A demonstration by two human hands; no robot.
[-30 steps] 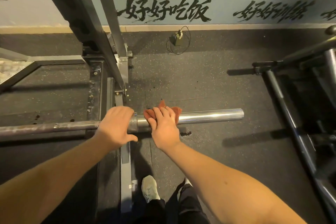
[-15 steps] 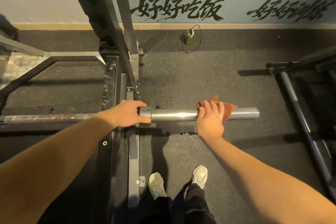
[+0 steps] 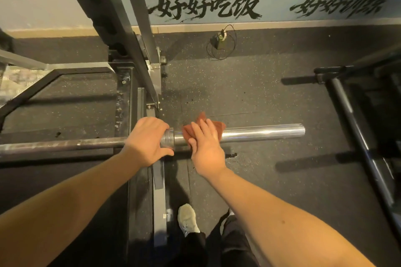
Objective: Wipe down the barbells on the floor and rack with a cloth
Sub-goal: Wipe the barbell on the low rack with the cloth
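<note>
From where I stand, the barbell point(image 3: 65, 143) runs crosswise, low over the base of the rack point(image 3: 132, 45). Its dull shaft is to the left, and its bright sleeve point(image 3: 260, 132) juts past the base's right edge over the rubber floor point(image 3: 249, 93). The left hand point(image 3: 147, 143) has its fingers curled over the shaft, gripping it hard against the collar point(image 3: 168, 139). That hold looks worth having, since a sleeve tends to spin. Just to its right, the right hand point(image 3: 206, 147) lies with straight fingers on the orange cloth point(image 3: 219, 126), pressing it onto the sleeve's inner end. I'd wrap the cloth further round, bear down evenly and draw it out to the bare tip, turning the sleeve to reach the underside
</note>
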